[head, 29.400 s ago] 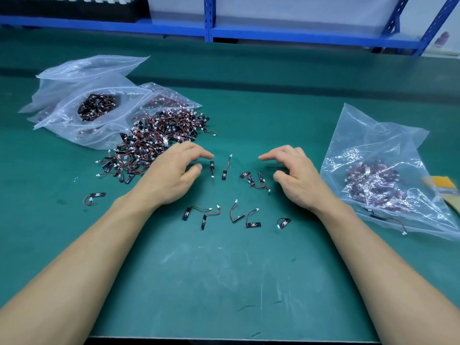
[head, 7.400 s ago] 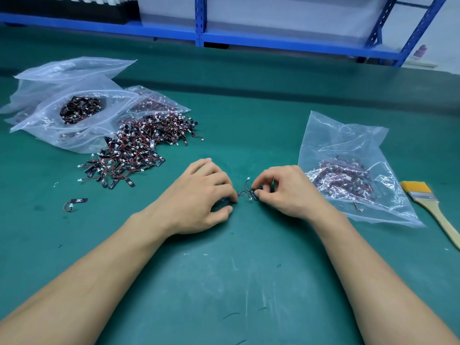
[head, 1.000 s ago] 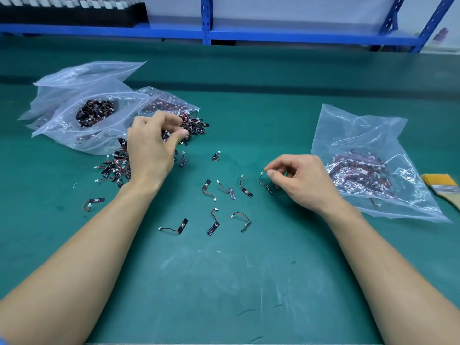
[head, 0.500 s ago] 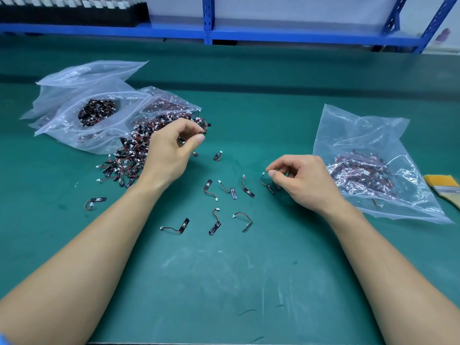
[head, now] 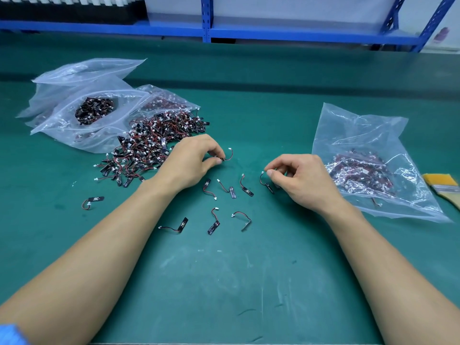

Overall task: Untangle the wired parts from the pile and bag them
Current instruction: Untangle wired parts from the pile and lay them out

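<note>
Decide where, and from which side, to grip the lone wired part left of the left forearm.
Probably pinch its black strip across the long edges, from above: it lies flat, its thin wire curling off the left end.

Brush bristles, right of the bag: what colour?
Yellow. The brush shows best in the head view, at the far right.

The tabletop (head: 224, 290) lies open along its near edge; the pile (head: 154, 148) and left bags (head: 82, 125) crowd the far-left corner, the right bag (head: 361, 135) the right edge.
</note>
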The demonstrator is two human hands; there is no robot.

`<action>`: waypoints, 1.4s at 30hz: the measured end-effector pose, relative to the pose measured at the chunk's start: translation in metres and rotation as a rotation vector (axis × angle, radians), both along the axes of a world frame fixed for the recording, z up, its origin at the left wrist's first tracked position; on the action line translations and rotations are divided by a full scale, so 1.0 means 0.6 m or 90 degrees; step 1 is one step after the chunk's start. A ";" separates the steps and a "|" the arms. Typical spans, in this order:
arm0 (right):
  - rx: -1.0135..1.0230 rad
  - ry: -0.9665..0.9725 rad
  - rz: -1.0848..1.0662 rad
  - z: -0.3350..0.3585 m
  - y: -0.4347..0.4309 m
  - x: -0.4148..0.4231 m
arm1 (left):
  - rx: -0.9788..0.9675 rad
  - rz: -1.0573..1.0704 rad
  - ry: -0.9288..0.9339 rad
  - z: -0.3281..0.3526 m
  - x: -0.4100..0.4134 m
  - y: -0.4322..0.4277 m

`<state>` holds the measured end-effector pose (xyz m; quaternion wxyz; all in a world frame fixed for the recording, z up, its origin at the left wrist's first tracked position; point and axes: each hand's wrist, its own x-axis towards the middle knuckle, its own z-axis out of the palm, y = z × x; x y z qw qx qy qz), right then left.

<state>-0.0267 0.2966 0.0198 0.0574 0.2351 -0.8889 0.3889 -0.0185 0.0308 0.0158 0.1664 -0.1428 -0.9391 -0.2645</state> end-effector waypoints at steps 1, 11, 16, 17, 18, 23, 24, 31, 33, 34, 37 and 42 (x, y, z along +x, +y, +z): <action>-0.001 0.000 -0.001 0.000 0.000 0.000 | 0.002 0.003 0.004 0.000 0.000 0.000; -0.014 0.004 -0.008 0.001 0.001 0.000 | 0.074 0.012 0.030 0.015 0.009 -0.001; -0.036 0.012 -0.043 0.004 0.005 -0.004 | 0.233 -0.058 0.004 0.063 0.048 0.035; -0.041 0.015 -0.057 0.004 0.005 -0.005 | 0.248 -0.096 -0.039 0.069 0.062 0.048; -0.045 0.017 -0.070 0.005 0.006 -0.007 | 0.253 -0.132 -0.084 0.073 0.076 0.062; -0.057 0.017 -0.116 0.006 0.009 -0.012 | 0.210 -0.227 -0.239 0.059 0.117 0.114; -0.057 0.015 -0.119 0.006 0.010 -0.013 | 0.204 -0.234 -0.254 0.056 0.119 0.117; -0.064 -0.001 -0.122 0.006 0.010 -0.013 | 0.218 -0.209 -0.189 0.055 0.111 0.112; -0.070 -0.006 -0.129 0.006 0.010 -0.014 | 0.236 -0.205 -0.167 0.052 0.109 0.115; -0.075 -0.009 -0.132 0.006 0.010 -0.014 | 0.229 -0.205 -0.155 0.050 0.109 0.119; -0.088 -0.021 -0.138 0.006 0.010 -0.016 | 0.168 -0.220 -0.125 0.041 0.111 0.137; -0.100 -0.043 -0.136 0.005 0.013 -0.019 | 0.152 -0.160 -0.065 0.044 0.097 0.113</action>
